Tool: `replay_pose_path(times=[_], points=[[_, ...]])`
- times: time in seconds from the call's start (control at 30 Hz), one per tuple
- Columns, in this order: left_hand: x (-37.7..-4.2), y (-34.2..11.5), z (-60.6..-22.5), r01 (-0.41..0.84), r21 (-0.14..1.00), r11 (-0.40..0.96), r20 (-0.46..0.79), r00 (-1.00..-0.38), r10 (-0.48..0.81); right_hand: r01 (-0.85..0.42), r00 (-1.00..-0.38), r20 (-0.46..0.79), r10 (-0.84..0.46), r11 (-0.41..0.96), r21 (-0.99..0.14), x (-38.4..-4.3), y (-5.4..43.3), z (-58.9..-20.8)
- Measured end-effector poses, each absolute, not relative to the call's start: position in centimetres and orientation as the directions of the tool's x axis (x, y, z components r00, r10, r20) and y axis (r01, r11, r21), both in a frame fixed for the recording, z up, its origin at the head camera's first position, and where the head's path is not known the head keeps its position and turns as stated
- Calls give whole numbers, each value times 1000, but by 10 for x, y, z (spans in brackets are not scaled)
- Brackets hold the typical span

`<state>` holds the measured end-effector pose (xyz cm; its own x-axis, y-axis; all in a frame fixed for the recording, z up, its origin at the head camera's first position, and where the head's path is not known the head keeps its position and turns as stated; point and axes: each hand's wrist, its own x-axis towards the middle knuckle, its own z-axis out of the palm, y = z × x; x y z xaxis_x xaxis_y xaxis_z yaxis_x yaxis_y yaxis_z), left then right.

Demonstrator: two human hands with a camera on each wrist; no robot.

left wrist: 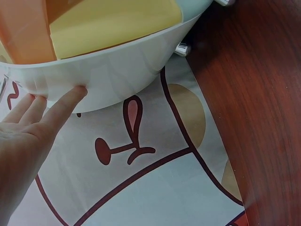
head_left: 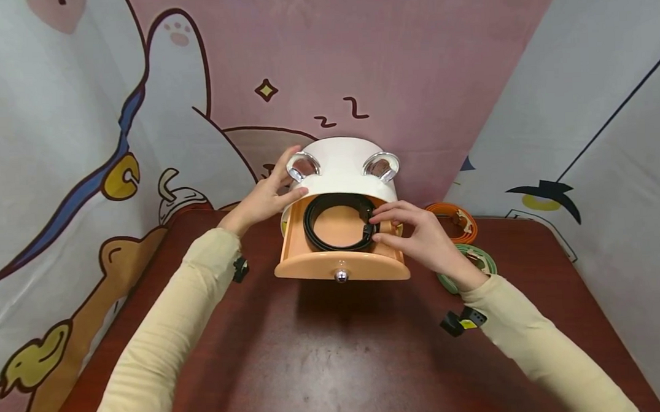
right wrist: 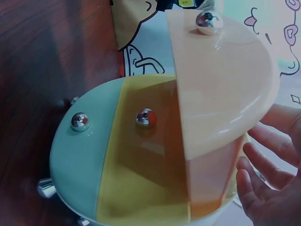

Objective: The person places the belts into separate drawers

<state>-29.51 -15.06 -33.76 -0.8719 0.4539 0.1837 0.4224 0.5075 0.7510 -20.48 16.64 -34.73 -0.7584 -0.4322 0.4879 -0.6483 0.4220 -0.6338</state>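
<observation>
A black belt lies coiled in the pulled-out orange top drawer of a small rounded cabinet. My right hand reaches over the drawer's right side and pinches the belt at its buckle end between thumb and fingers. On the cabinet's white shell, my left hand rests at the upper left, beside a chrome ear-shaped loop. In the left wrist view, extended fingers touch the shell's side. The drawer front hides the belt from the right wrist view.
Beneath the open drawer, a yellow drawer and a green drawer are closed, each with a chrome knob. An orange coiled belt and a green coiled belt lie on the brown table at right. A cartoon-printed cloth stands behind.
</observation>
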Motion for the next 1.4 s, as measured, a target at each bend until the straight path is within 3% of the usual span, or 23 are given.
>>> replay_pose_path(times=[0.63,0.97,1.2,1.4], points=[[-296,-152,-339,447,744,496,206,-860,466,-720,-685,545,-483,340,-605,-176,158,-331],[-292,-152,-335,443,742,504,201,-863,462,-719,-689,562,-458,339,-606,-161,147,-335],[-295,-153,-337,441,741,506,201,-865,460,-757,-644,613,-457,268,-596,-150,143,-337],[-294,-152,-336,440,751,492,203,-863,462,-749,-645,603,-470,234,-620,-144,139,-338]])
